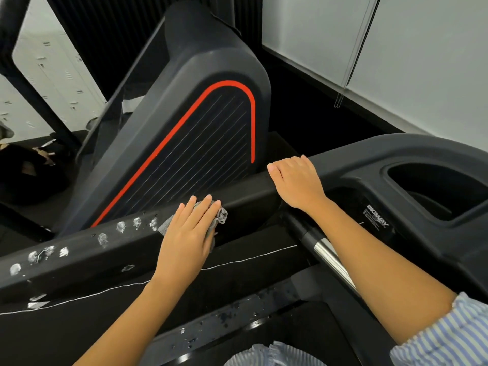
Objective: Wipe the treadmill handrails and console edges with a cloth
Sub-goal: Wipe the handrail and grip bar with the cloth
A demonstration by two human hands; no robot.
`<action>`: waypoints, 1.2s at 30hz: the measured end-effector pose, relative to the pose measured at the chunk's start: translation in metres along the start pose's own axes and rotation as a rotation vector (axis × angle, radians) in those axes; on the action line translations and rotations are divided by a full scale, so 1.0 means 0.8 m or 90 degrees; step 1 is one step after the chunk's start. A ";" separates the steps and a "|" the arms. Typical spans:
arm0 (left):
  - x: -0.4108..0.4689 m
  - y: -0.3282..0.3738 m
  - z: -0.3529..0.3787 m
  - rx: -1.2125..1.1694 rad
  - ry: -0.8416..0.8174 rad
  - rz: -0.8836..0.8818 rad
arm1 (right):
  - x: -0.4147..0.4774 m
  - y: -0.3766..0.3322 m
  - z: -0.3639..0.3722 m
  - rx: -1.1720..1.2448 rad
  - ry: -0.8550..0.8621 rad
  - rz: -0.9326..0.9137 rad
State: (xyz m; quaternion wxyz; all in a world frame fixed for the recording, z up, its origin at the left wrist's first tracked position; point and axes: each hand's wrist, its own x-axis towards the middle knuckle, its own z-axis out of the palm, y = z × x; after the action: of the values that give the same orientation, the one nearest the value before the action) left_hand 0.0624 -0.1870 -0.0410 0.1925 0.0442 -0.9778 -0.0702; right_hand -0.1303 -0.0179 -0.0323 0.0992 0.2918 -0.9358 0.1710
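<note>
Left hand (190, 231), fingers straight and together, presses the cloth (222, 216) on the handrail (247, 199). The right hand (297, 180) curls over it. Foam spots (121, 226) to the left remain unwiped.

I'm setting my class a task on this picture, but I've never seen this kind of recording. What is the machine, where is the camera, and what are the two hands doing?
There is one picture. It comes from a wide-angle camera worn on a person's head, looking down at their own arms. The machine is a black treadmill. Its long black handrail runs across the picture to the black console on the right. The left hand presses a small grey cloth onto the rail with straight fingers. The right hand rests on the same rail, fingers bent over its far edge. White foamy spots lie on the rail left of the cloth, not yet wiped. Behind stands a black ribbed panel with a red stripe.
</note>
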 end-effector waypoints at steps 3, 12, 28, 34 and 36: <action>-0.007 -0.009 -0.001 0.005 0.005 0.003 | -0.001 -0.008 -0.001 0.021 -0.009 0.011; 0.026 -0.001 0.002 -0.063 -0.002 -0.056 | -0.011 -0.020 0.002 -0.016 -0.059 0.073; -0.016 -0.038 -0.004 0.097 -0.039 0.135 | -0.048 -0.093 -0.021 -0.083 -0.257 0.057; 0.004 -0.028 -0.002 0.056 -0.065 0.068 | -0.046 -0.096 -0.025 -0.084 -0.281 0.059; 0.022 -0.019 0.001 0.042 -0.065 0.022 | -0.045 -0.096 -0.025 -0.081 -0.280 0.060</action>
State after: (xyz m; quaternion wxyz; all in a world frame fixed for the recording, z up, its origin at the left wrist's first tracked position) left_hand 0.0469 -0.2041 -0.0381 0.1420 0.0299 -0.9887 -0.0365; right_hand -0.0548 -0.0509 -0.0044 -0.0968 0.2714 -0.9564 0.0486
